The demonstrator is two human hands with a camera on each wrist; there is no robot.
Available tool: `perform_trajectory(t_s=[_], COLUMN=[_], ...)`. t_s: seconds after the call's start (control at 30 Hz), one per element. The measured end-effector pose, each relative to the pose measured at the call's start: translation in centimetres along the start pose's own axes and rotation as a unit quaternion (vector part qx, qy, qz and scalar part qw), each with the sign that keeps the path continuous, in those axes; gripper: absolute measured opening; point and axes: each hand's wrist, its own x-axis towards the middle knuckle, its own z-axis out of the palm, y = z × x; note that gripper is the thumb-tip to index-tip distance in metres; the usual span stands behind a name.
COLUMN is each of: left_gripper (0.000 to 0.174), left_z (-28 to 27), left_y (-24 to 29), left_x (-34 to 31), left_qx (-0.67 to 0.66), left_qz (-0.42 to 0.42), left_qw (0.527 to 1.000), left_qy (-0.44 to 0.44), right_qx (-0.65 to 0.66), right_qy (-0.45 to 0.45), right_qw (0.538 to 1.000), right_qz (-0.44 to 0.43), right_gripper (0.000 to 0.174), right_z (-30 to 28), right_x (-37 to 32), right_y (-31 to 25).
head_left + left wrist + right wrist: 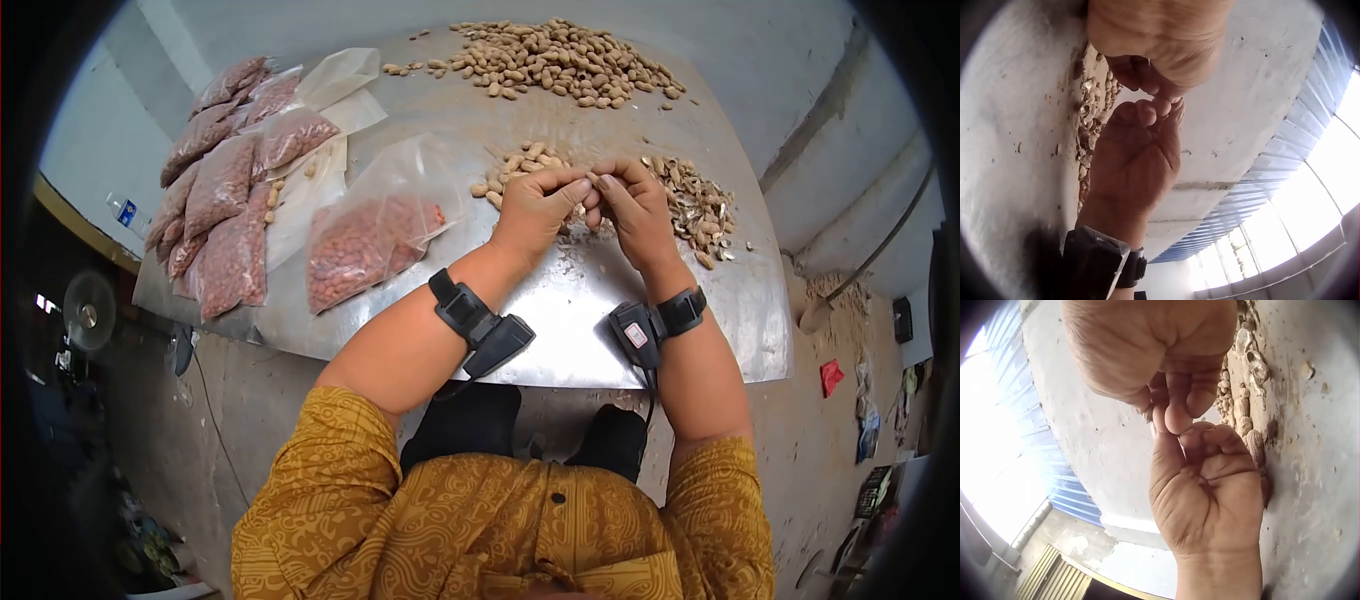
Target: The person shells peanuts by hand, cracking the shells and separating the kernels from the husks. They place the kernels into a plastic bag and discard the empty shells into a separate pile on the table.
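The left hand (537, 212) and right hand (640, 213) pinch one small piece (593, 179), mostly hidden, in narrow grip. Peanuts (534, 158) lie just beyond it, shells (703, 203) at its right.

Fingertips of the left hand (545, 202) and right hand (641, 214) meet around a small tan piece (593, 179), mostly hidden by the fingers that pinch it. Just beyond the left hand, a small heap of whole peanuts (532, 158), tan and rough-skinned, lies loose on the metal surface (570, 350). Just beside the right hand spreads a pile of broken shells (703, 208), some with their pale insides showing.
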Motion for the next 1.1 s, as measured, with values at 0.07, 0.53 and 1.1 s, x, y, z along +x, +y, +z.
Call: perform_trajectory(t_s=[0.07,0.53,1.1], left_gripper=[0.017,0.015,0.004], left_z=[-0.1,-0.5,-0.1], left_y=[-0.2,0.2,-0.5], left_x=[0.0,0.1,0.5], left_qx=[-0.006,0.037,-0.054], left_qz=[0.006,0.0,-0.062], left_qw=[1.0,0.999,0.996], left_qy=[-0.006,0.028,0.047], right_qx=[-0.013,-0.131,-0.131], right_qy=[0.0,0.032,0.067], right_qw=[1.0,0.989,0.988], right_qz=[-0.007,-0.055,-0.042], right_gripper=[0.014,0.019,0.021], right_z=[0.0,0.4,1.5], right_x=[0.0,-0.3,-0.5], right_y=[0.0,-0.5,1.0])
